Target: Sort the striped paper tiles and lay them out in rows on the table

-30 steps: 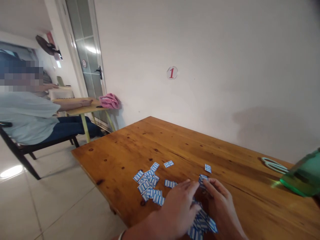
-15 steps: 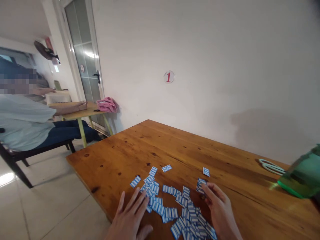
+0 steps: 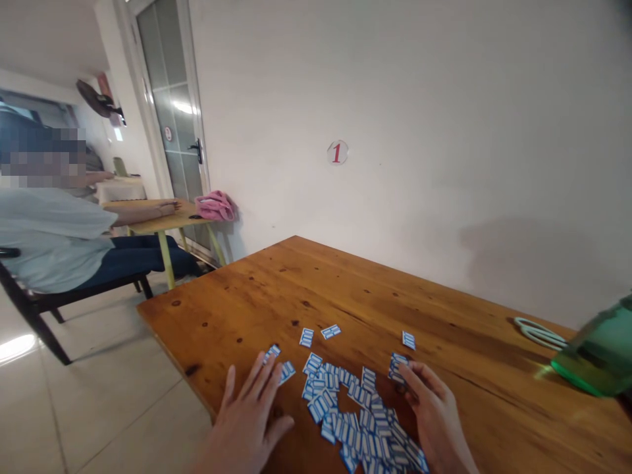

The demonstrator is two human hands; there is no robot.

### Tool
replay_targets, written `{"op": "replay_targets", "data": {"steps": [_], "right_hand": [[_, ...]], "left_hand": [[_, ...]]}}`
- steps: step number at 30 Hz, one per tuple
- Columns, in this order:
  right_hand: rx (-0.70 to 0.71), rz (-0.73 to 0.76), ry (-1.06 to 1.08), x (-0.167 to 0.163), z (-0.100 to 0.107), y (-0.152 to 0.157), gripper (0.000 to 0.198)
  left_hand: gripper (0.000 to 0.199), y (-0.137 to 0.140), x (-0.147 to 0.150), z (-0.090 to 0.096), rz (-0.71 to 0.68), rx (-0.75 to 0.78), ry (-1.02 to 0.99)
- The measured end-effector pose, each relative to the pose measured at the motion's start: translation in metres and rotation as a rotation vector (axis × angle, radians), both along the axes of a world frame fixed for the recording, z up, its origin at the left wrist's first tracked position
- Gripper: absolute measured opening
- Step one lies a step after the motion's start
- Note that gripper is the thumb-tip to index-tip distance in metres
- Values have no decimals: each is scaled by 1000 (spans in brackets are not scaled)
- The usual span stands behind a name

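Note:
A heap of small blue-and-white cards [image 3: 368, 441] lies on the wooden table in front of me, several of them overlapping around a small gap. My left hand [image 3: 251, 411] is spread open, palm down, to the left of the heap. Its fingertips rest on or over a loose card [image 3: 272, 352], beside another card [image 3: 287, 372]. Between the thumb and fingers of my right hand [image 3: 434, 405] are a few cards [image 3: 396, 366], held just above the tabletop; their exact number is hidden. Single cards [image 3: 331, 331] lie farther back, including one card [image 3: 408, 340] beyond my right hand.
A green translucent container [image 3: 592, 355] and a coiled white cable [image 3: 538, 332] stand at the table's right side. The wooden table [image 3: 296, 276] meets a white wall. On the left, a person [image 3: 54, 243] sits at a smaller table [image 3: 162, 224] holding a pink cloth [image 3: 216, 206].
Cards at the left of the heap have shifted right, closer to the rest, and one at the back now lies separate. My left hand has moved slightly left and forward. My right hand keeps its cards.

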State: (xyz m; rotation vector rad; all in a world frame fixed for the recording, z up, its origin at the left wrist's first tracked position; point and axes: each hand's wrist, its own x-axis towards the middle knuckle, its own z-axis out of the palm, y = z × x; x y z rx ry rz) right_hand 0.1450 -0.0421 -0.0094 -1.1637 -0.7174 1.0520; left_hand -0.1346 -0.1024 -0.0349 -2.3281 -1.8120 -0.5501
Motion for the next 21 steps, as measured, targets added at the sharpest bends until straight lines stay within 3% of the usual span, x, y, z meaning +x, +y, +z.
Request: {"op": "replay_targets", "data": {"steps": [4, 7, 13, 21], "right_hand": [[-4, 5, -13, -1, 2, -2, 34], [-4, 10, 3, -2, 3, -2, 35], [32, 28, 29, -4, 5, 0, 32], [4, 62, 227, -6, 7, 4, 30]], "left_hand": [[36, 12, -21, 18, 114, -88, -187], [28, 25, -20, 38, 193, -154, -280], [17, 49, -7, 63, 273, -364, -85], [13, 56, -10, 71, 287, -420, 3]]}}
